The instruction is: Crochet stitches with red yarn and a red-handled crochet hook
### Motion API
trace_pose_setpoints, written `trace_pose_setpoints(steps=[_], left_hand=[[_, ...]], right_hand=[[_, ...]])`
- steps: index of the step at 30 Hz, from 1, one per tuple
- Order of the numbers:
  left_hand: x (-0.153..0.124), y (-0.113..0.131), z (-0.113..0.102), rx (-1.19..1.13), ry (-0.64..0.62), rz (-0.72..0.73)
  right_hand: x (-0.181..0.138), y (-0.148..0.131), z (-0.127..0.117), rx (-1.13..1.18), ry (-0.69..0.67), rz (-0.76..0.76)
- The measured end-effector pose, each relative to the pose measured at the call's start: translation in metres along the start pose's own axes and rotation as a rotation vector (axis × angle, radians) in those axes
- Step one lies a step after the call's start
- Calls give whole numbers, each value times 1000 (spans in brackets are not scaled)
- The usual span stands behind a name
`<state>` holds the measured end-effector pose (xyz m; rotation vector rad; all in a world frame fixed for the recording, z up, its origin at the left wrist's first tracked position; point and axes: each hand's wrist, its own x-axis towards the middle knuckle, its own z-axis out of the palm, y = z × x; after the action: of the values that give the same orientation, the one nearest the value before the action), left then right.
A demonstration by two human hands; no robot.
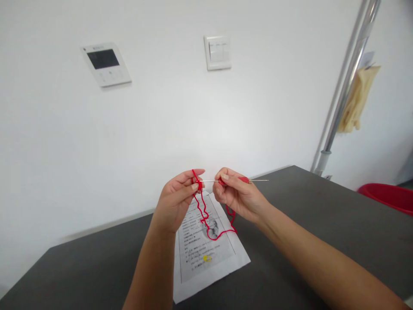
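Observation:
My left hand (176, 196) pinches a small piece of red crochet work (199, 186) between thumb and fingers, with yarn running over the index finger. In my right hand (238, 196) is a crochet hook (244, 179) with a red grip and thin metal shafts at both ends. Its left tip reaches the red work at my left fingertips; the exact stitch is too small to tell. Red yarn (222, 234) hangs from my left hand, loops over the printed sheet (222, 267) and runs up behind my right hand.
The sheet lies on a dark grey table (106, 267) against a white wall. A wall panel (108, 64) and a light switch (217, 52) are above. At right are a metal pole (346, 82), hanging yellowish gloves (359, 99) and a red tub (387, 196).

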<state>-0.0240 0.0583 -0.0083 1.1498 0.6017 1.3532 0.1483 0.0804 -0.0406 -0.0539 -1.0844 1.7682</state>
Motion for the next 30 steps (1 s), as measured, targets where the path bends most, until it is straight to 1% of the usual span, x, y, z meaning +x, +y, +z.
trace_pose_setpoints(steps=[4, 6, 8, 10, 15, 18, 22, 26, 30], left_hand=[[0, -7, 1, -94, -125, -25], [1, -11, 1, -157, -157, -28], [2, -13, 1, -178, -144, -20], [3, -14, 1, -147, -104, -2], [1, -9, 3, -40, -17, 100], [-2, -7, 7, -14, 12, 124], [-4, -6, 8, 28, 5, 120], [-5, -7, 7, 69, -32, 69], [-6, -7, 9, 28, -67, 31]], right_hand=[[1, 8, -1, 250, -34, 121], [1, 11, -2, 299, -43, 143], [1, 13, -2, 303, -34, 130], [1, 12, -2, 285, -21, 97], [-1, 6, 3, 111, 19, -16], [-2, 4, 7, 97, 22, -28], [-3, 5, 10, 141, 17, 5], [-5, 7, 15, 172, 6, 47], [-7, 8, 17, 152, 19, 27]])
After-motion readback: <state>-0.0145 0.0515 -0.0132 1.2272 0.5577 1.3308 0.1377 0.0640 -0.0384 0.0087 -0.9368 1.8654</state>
